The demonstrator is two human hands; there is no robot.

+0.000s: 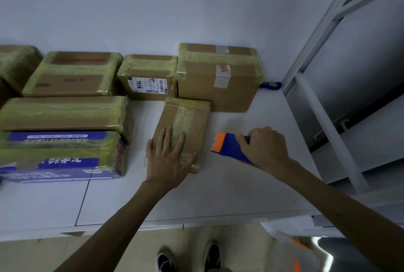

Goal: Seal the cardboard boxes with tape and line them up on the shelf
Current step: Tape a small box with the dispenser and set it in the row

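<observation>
A small flat cardboard box [190, 118] wrapped in yellowish tape lies on the white shelf [218, 195]. My left hand [168, 158] presses flat on its near end, fingers straight. To the right, my right hand [265, 148] grips a blue and orange tape dispenser [229, 148] that rests on the shelf beside the box. Behind stand a large taped box [218, 77] and a smaller labelled box [148, 77] against the wall.
Several more taped boxes fill the left side, among them a blue printed carton [61, 155] under a long brown box [63, 113]. A blue object [270, 85] lies by the wall at the right. A metal rack frame [323, 105] borders the shelf's right end.
</observation>
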